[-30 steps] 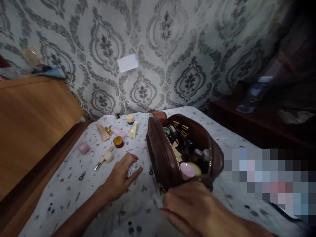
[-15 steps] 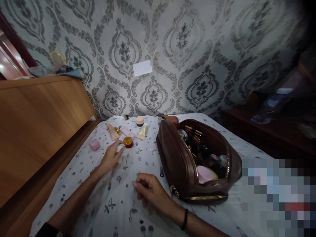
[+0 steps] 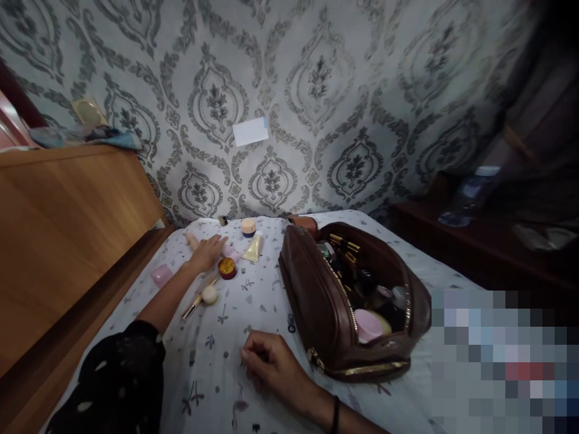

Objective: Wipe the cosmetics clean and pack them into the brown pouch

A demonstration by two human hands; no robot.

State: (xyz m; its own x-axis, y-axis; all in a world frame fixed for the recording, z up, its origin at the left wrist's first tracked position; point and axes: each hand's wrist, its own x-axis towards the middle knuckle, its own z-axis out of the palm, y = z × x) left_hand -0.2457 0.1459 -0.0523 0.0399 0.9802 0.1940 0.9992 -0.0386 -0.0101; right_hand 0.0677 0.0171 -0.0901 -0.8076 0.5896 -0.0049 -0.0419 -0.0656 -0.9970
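Observation:
My left hand (image 3: 210, 253) reaches across the floral sheet with its fingers stretched out, over a pink tube (image 3: 233, 254) and beside a beige tube (image 3: 192, 241). Its fingers partly hide both tubes. Just right of it sits a round jar with a gold top (image 3: 227, 268). Near my left wrist lie a small gold-capped makeup tube (image 3: 193, 306) and a round cream-coloured item (image 3: 209, 295). My right hand (image 3: 266, 361) rests on the sheet with fingers curled in, nothing visible in them. To its right stands an unzipped brown cosmetic bag (image 3: 312, 295) full of makeup.
Toward the wall are a peach-and-navy jar (image 3: 248, 227) and a cream tube (image 3: 253, 247). A pink item (image 3: 161, 275) lies at the left. A wooden board (image 3: 81, 205) borders the left side. A plastic bottle (image 3: 470, 196) stands on a dark surface at right.
My left hand has moved from beside the gold-topped jar to farther back over the tubes. The gold-capped tube and round cream-coloured item now show near my wrist. My right hand stays curled.

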